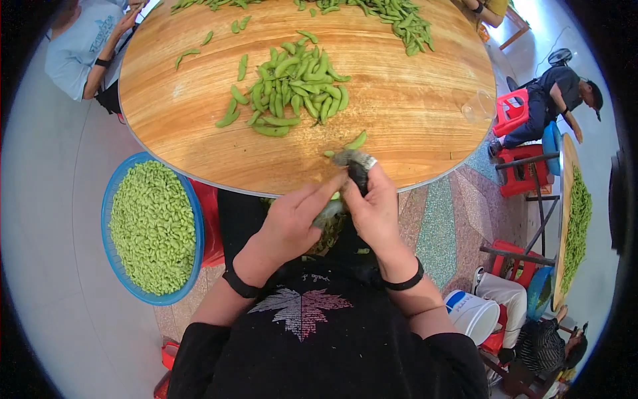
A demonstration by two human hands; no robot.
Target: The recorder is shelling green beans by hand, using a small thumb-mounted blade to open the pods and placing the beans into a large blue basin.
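My left hand [292,219] and my right hand [377,203] meet at the table's near edge. Between the thumb and forefinger of my right hand is a dark piece with a silvery-grey band [364,159], too blurred to name. My left hand's fingers are closed and reach against it; whatever they hold is hidden. Below them hangs a smeared pale shape, with a bit of green above it. Just beyond my fingertips lies a single green soybean pod [357,141]. Farther out on the round wooden table [412,120] sits a heap of pods [296,83].
A blue basket [106,233] full of shelled green beans [151,226] stands at my left beside a red stool [207,219]. More pods [405,26] lie at the far edge. A clear cup [478,106] is at the right, a white bucket [475,318] below. Other people sit nearby.
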